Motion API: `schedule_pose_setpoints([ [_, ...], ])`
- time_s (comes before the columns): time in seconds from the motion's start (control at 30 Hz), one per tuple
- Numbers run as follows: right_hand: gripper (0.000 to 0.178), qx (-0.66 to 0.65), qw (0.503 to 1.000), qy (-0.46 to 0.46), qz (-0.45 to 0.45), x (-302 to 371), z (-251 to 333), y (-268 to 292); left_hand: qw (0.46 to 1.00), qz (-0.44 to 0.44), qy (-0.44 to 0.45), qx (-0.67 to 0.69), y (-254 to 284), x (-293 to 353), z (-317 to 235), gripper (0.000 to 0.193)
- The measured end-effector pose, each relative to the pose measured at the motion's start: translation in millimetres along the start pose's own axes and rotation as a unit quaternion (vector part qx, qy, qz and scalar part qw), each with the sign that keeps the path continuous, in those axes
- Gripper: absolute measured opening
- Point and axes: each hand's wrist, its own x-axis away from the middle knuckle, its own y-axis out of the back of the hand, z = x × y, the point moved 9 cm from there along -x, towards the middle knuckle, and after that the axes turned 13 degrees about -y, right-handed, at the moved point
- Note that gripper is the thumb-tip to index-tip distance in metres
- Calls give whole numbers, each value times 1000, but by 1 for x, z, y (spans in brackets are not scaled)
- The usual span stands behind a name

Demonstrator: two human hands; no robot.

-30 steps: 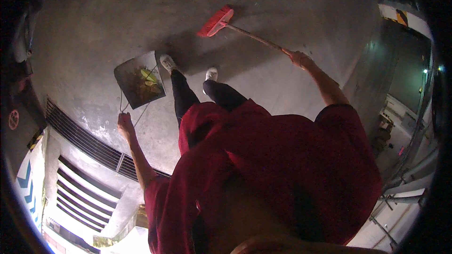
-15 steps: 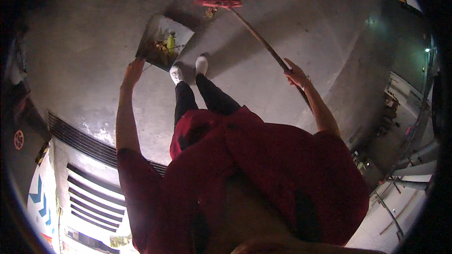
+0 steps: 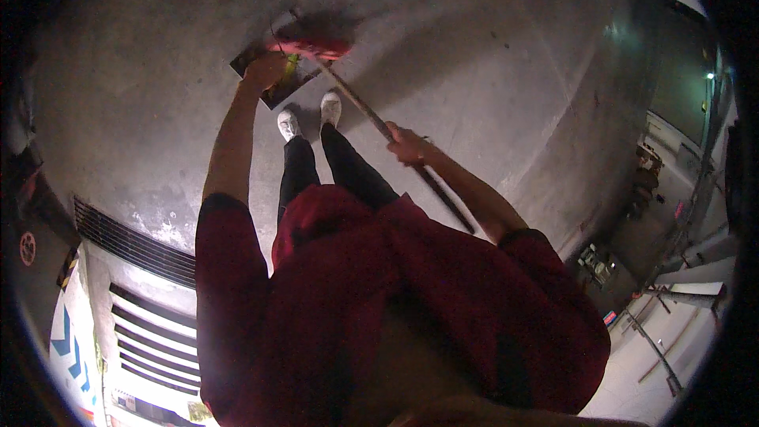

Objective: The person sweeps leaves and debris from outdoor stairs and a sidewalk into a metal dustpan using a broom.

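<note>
My right hand (image 3: 407, 146) is closed around the wooden handle of a broom (image 3: 360, 103). Its red head (image 3: 328, 49) lies against the far right side of a dark, square dustpan (image 3: 276, 98), in front of my feet. At the pan's left side, my left hand (image 3: 266, 73) is closed on the dustpan, its fingers partly blurred. A thin wire (image 3: 274, 30) rises beyond that hand. Inside the pan a yellow-green leaf (image 3: 291, 71) shows in part; the hand and broom head hide most of the other contents.
My white shoes (image 3: 309, 118) stand on the grey concrete floor (image 3: 474, 71) just behind the dustpan. A dark floor grating (image 3: 134, 241) runs along the left, beside a white slatted panel (image 3: 154, 340). Assorted items (image 3: 597, 263) lie at the right edge.
The broom head has swept left and nearer, from the floor onto the dustpan. My right hand moved left and down with it. My left hand moved right and forward, and the dustpan turned.
</note>
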Motion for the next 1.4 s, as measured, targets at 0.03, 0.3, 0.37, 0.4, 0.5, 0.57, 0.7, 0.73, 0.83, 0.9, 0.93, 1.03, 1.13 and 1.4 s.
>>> schedule_pose_setpoints([
  [0.03, 59, 7, 1000, 3, -23, 20, 2, 3, 999, 21, 12, 38, -1, 5, 6, 23],
  [0.3, 52, -25, 986, -100, -131, 101, -77, 80, 999, 16, 47, 19, -20, 64, -7, 23],
  [0.37, 32, -87, 976, -153, -132, 73, -104, 109, 998, -11, -39, -55, -16, 84, -20, 22],
  [0.4, 24, -159, 977, -82, -112, 51, -96, 118, 998, 4, -36, -61, -17, 95, -18, 21],
  [0.5, 23, -212, 968, -62, -115, -11, -84, 111, 998, -26, -18, -59, -15, 124, -2, 19],
  [0.57, 38, -120, 991, -36, -55, -32, -56, 59, 998, -39, 6, -43, -19, 138, 14, 19],
  [0.7, 53, -26, 991, -26, 131, 0, 9, -43, 986, -54, -56, -149, -36, 159, 31, 20],
  [0.73, 61, 91, 992, 19, 85, 16, 31, -41, 966, -71, -95, -228, -37, 158, 30, 20],
  [0.83, 64, 157, 981, 55, 100, 70, 71, -29, 929, -177, -140, -292, -23, 165, 27, 20],
  [0.9, 65, 159, 981, 83, 78, 98, 82, -7, 996, -33, -6, -83, -35, 150, 57, 16],
  [0.93, 65, 178, 981, 58, 55, 104, 74, 7, 981, -23, -7, -191, -24, 143, 47, 14],
  [1.03, 56, 76, 994, 42, -73, 110, 33, 82, 974, -116, -41, -192, 27, 120, 23, 17],
  [1.13, 49, -68, 990, 9, -125, 89, -43, 178, 990, -34, 17, -137, 43, 70, 45, 18],
  [1.4, 15, -341, 922, -25, -180, -40, -126, 447, 992, -46, 83, 78, 70, -29, 46, 22],
])
